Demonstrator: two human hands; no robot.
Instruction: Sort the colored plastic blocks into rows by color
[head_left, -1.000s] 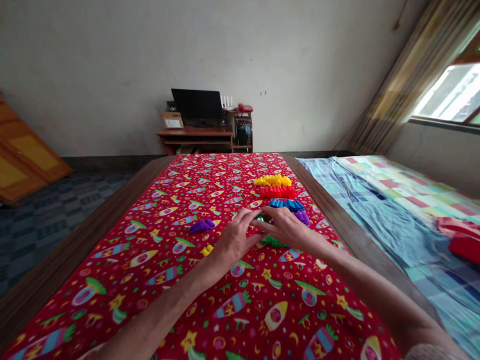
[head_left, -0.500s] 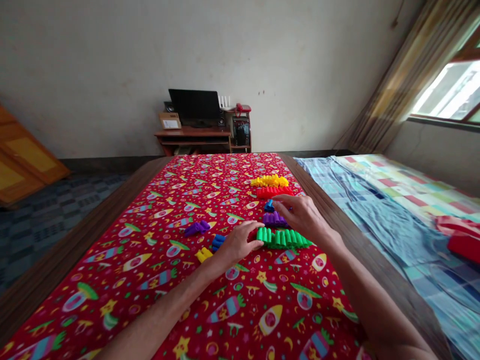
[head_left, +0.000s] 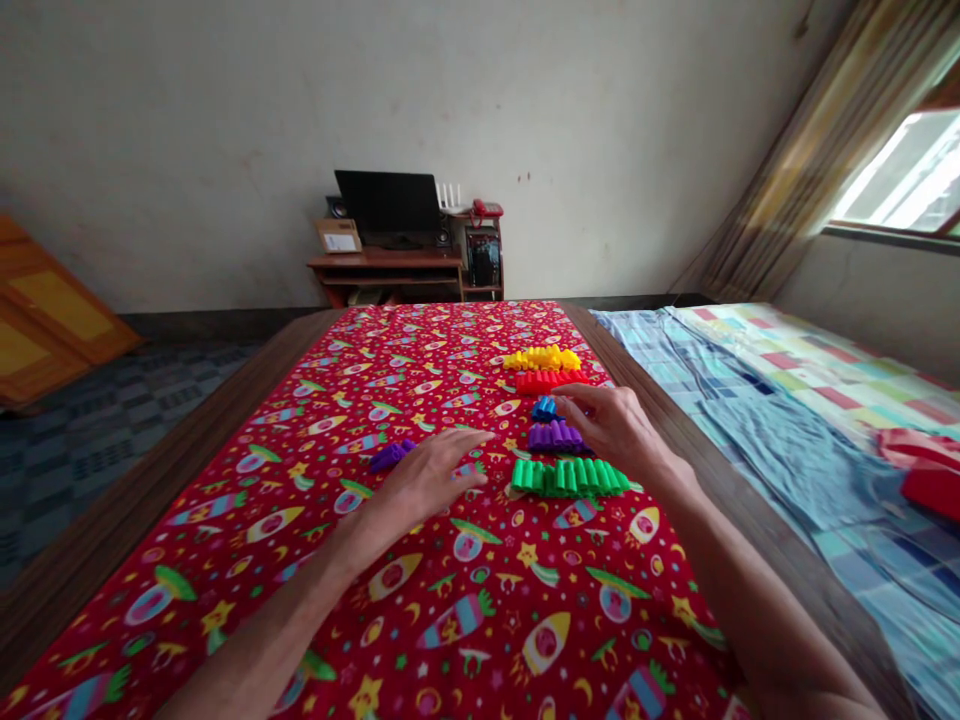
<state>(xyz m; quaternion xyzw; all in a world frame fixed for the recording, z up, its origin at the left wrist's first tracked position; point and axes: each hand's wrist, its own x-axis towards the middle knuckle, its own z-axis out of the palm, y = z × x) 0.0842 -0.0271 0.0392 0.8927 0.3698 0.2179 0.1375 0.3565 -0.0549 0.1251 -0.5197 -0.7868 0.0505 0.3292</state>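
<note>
Rows of small plastic blocks lie sorted by colour on a red rocket-print cloth: yellow, red, blue, purple and green. My right hand rests over the right ends of the blue and purple rows, fingers curled; what they hold, if anything, is hidden. Left of the green row, my left hand lies low over the cloth with its fingers stretched out and nothing visible in it. A loose purple block sits just left of its fingertips.
The cloth covers a wooden table with bare edges. A bed with checked sheets runs along the right side. A desk with a monitor stands at the far wall, and a curtained window is at upper right.
My left hand left the green row's end and moved left, fingers now stretched out over where loose blue and yellow blocks lay. My right hand stayed by the blue and purple rows.
</note>
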